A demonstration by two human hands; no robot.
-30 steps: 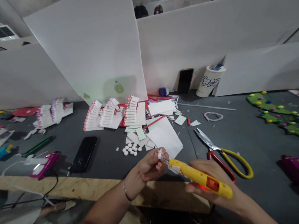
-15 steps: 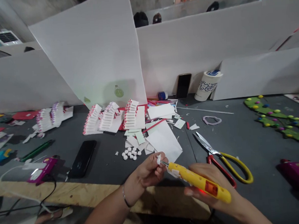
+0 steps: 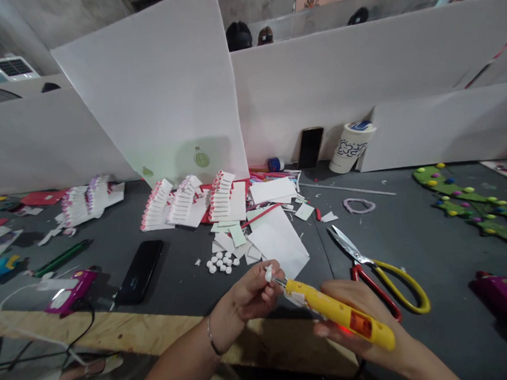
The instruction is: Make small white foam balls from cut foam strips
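My right hand (image 3: 353, 316) is wrapped round a yellow glue gun (image 3: 331, 309) with a glowing red switch. Its metal tip points left, at the fingers of my left hand (image 3: 256, 291). Those fingers pinch a small white piece (image 3: 268, 273) close to that tip; I cannot tell whether the two touch. Behind my left hand lies a cluster of small round white pieces (image 3: 222, 262). White paper (image 3: 281, 240) and cut card scraps (image 3: 238, 235) lie just beyond. Red-and-yellow-handled scissors (image 3: 362, 257) rest partly open on the table beyond my right hand.
Rows of white sticks with red tips (image 3: 221, 198) stand at the back. A black phone (image 3: 140, 272) and a magenta plug-in device (image 3: 72, 291) lie left. A paper cup (image 3: 350, 147) leans by the white partition (image 3: 315, 81). Green decorated cutouts (image 3: 462, 190) lie right.
The glue gun and both hands are almost where they were. The white piece is still pinched in my left hand, and the camera view has shifted very slightly.
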